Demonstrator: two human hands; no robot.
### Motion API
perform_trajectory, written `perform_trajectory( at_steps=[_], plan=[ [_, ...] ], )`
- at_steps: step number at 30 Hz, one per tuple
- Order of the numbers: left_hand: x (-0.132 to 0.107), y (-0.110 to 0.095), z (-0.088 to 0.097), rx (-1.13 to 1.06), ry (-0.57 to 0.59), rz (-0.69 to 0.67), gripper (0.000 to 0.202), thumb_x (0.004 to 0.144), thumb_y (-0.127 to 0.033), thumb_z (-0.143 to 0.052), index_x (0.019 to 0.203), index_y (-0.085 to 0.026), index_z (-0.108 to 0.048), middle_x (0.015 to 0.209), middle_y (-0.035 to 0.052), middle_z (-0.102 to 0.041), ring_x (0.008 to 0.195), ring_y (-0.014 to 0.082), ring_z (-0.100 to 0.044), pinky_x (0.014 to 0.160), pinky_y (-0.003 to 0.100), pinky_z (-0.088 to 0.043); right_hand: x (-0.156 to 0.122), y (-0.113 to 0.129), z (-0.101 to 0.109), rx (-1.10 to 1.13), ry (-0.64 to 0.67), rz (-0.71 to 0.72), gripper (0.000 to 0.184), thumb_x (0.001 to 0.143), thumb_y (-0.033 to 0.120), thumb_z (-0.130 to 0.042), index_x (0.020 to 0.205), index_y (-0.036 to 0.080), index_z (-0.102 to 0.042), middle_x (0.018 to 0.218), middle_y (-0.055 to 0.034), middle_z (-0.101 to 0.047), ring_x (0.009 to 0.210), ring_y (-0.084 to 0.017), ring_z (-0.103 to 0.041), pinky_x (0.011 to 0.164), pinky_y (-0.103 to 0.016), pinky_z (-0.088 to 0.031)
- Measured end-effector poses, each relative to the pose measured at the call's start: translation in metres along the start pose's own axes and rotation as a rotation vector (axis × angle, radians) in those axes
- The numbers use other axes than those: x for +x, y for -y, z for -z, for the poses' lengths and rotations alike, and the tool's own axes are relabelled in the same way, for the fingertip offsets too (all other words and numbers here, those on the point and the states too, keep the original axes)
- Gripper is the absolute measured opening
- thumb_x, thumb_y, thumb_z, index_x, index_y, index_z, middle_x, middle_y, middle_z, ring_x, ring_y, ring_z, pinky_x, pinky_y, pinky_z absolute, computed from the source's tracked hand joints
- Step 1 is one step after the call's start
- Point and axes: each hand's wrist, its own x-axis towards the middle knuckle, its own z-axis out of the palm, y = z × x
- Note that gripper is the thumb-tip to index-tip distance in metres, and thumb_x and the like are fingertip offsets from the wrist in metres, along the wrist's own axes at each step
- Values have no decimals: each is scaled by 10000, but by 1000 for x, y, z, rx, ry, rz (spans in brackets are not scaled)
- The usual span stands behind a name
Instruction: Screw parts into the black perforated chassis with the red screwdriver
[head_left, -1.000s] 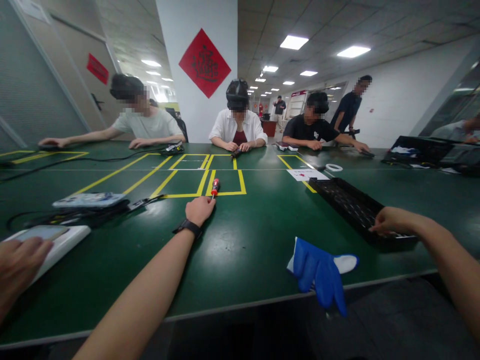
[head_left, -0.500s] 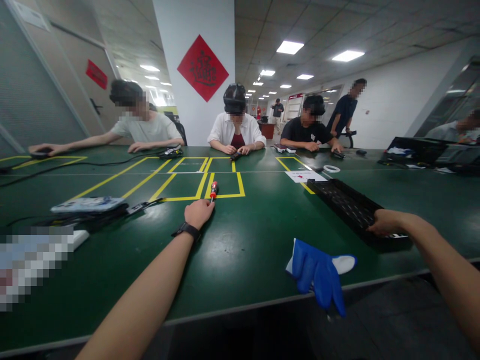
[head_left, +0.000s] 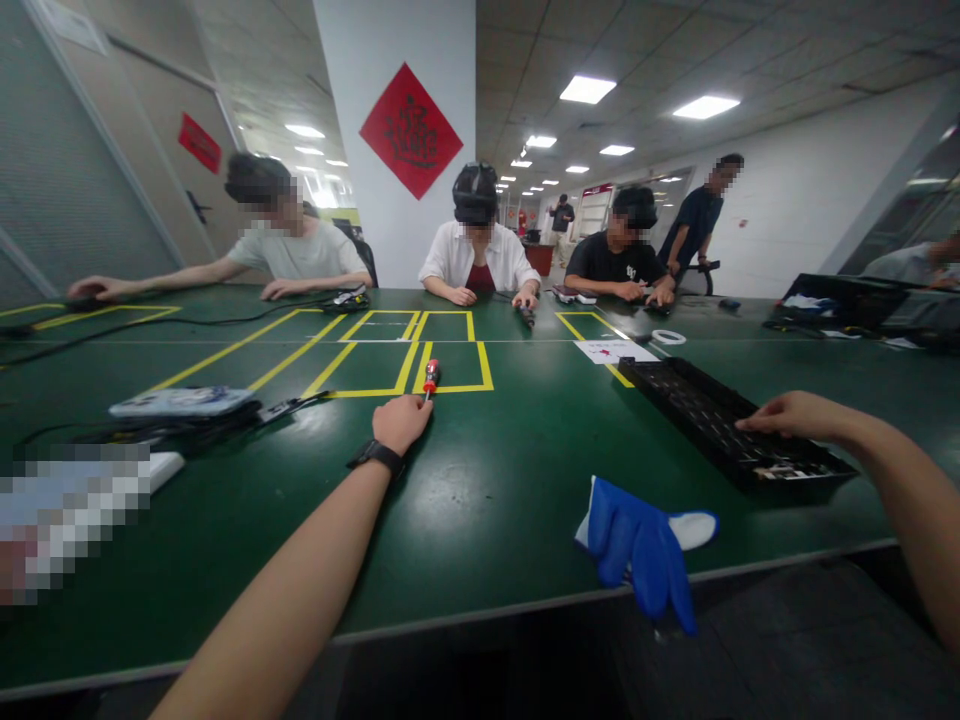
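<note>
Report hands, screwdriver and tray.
Left hand shut on screwdriver, its red end over yellow tape. Right hand open over black tray, contact unclear. Blue glove at table edge, touching neither hand.

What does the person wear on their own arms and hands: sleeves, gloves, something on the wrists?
No sleeves are in view; both forearms are uncovered. The left hand and the right hand wear no gloves. A black band, like a watch strap, circles the left wrist. I see no rings.
</note>
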Motion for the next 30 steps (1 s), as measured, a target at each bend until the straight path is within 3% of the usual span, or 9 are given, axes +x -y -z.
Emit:
perform_trajectory(
  at_steps=[4, 8, 13, 17, 20, 24, 26, 30],
  plan=[
    [1, 2, -1, -1, -10, -3, 471, 849, -497, -319, 868, -216, -697, 928, 101, -698, 900, 257, -629, 738, 311, -438, -2, -12, -7, -24, 36, -105, 447, 617, 525, -654, 866, 156, -689, 920, -114, -701, 862, -274, -643, 726, -344, -476],
    [1, 3, -2, -7, -9, -21, 475, 847, -498, -315, 869, -216, -696, 928, 103, -698, 901, 263, -628, 735, 317, -439, -10, -25, -23, -61, 106, -73, 285, 617, 400, -648, 821, 205, -685, 867, -84, -712, 834, -279, -654, 725, -360, -483],
    [1, 1, 0, -4, 1, -9, 480, 845, -498, -315, 881, -208, -697, 937, 109, -697, 909, 269, -625, 738, 319, -440, -17, -32, -29, -115, -21, 16, 162, 645, 378, -597, 732, 268, -678, 788, -30, -720, 804, -299, -654, 745, -405, -475],
    [0, 0, 2, -8, 11, -10, 491, 845, -502, -314, 882, -201, -700, 944, 112, -697, 903, 264, -626, 730, 309, -440, -24, -27, -23, -114, -22, 10, 170, 657, 402, -573, 723, 287, -680, 746, -12, -720, 765, -289, -653, 704, -392, -482],
    [0, 0, 1, -15, 3, -7, 482, 842, -499, -322, 890, -207, -702, 952, 109, -697, 897, 264, -628, 727, 311, -440, -27, -15, -17, -123, -97, -33, 217, 675, 441, -557, 777, 292, -677, 774, -11, -720, 788, -287, -650, 713, -387, -489],
    [0, 0, 0, -10, -12, -7, 486, 842, -500, -316, 894, -212, -703, 950, 113, -697, 893, 274, -632, 721, 322, -444, -22, -5, -15, -59, -235, 45, 351, 681, 500, -574, 949, 281, -630, 964, -24, -703, 917, -272, -633, 806, -352, -492],
    [0, 0, 0, -2, -9, -4, 487, 844, -498, -313, 893, -211, -703, 959, 116, -696, 902, 277, -632, 725, 324, -446, -16, -10, -16, -115, -199, 18, 279, 654, 443, -609, 878, 279, -635, 940, -29, -703, 934, -292, -627, 819, -374, -484],
    [1, 0, 0, -1, 1, -4, 478, 845, -491, -317, 891, -213, -702, 967, 111, -697, 917, 270, -629, 733, 314, -447, -8, -30, -20, -202, 23, -117, 53, 595, 303, -661, 635, 270, -654, 733, -25, -703, 837, -319, -649, 767, -417, -475]
  ],
)
